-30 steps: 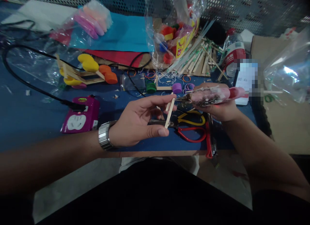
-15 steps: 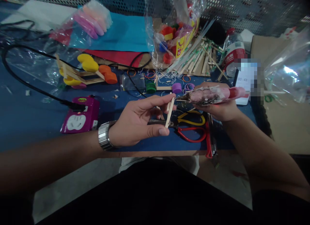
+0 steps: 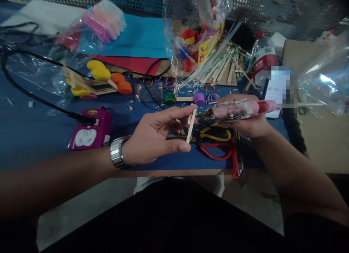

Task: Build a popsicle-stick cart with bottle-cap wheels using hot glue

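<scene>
Short wooden sticks [image 3: 192,126] are pinched between the thumb and fingertips of my left hand [image 3: 156,133], standing nearly on end. My right hand [image 3: 249,122] is wrapped round a pink hot glue gun [image 3: 237,110] with smeared, dirty sides. The glue gun's dark nozzle points left at the upper end of the sticks; whether it touches them I cannot tell. Beneath both hands lie scissors [image 3: 215,151] with one red and one yellow handle. A red-handled tool [image 3: 235,158] rests beside them, partly hidden by the right arm.
A purple power block [image 3: 89,131] with a plugged cable sits left. Behind it is a stick frame with yellow and orange caps [image 3: 99,71]. Green and purple caps [image 3: 199,98], bundled sticks [image 3: 220,67], a bottle [image 3: 263,60] and a phone [image 3: 272,91] lie beyond the hands.
The glue gun has tilted slightly and its nozzle has shifted a little down, near the sticks' upper end. My left hand has barely moved.
</scene>
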A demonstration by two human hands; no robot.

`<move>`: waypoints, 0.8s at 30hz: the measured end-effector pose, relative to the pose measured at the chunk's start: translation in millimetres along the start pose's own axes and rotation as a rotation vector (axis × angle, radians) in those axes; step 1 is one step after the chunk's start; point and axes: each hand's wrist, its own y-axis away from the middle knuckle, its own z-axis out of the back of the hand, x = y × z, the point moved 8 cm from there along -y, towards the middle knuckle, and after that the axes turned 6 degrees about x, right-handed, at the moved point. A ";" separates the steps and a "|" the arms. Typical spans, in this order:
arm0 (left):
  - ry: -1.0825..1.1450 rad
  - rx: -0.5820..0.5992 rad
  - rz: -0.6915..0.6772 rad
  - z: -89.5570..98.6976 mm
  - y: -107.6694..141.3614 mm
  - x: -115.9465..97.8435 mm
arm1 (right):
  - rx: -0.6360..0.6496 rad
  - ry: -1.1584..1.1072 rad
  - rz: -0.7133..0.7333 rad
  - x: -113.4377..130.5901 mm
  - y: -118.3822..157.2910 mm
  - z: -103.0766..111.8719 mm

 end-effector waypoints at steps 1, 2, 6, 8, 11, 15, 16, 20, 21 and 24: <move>0.003 0.000 -0.002 -0.2 -0.1 -0.2 | -0.001 0.002 -0.007 0.4 0.0 -0.1; 0.007 0.001 0.000 -0.4 -0.2 -0.2 | 0.000 0.008 -0.006 1.2 0.0 -0.3; 0.016 0.010 0.005 -1.5 -0.5 -0.7 | -0.008 0.043 -0.023 1.2 1.4 -0.1; 0.016 0.012 0.005 -1.3 -0.2 -0.4 | -0.026 0.042 -0.060 -2.3 3.0 1.3; 0.016 0.013 0.004 -0.6 0.2 0.6 | -0.041 0.041 -0.058 -3.1 3.7 2.0; 0.031 0.023 0.004 -0.8 0.1 1.3 | -0.038 0.050 -0.030 -0.8 1.9 0.9; 0.029 0.019 0.006 -0.7 0.0 1.3 | -0.034 0.050 -0.033 -0.8 1.5 0.4; 0.007 0.007 -0.012 -0.7 -0.7 -1.3 | -0.041 0.048 -0.054 -2.9 3.1 2.3; 0.004 0.006 -0.016 -1.0 -0.9 -1.8 | -0.043 0.045 -0.055 -3.5 3.8 3.2; 0.004 0.010 -0.029 -2.3 -2.0 -2.8 | -0.037 0.042 -0.029 -2.8 4.1 4.8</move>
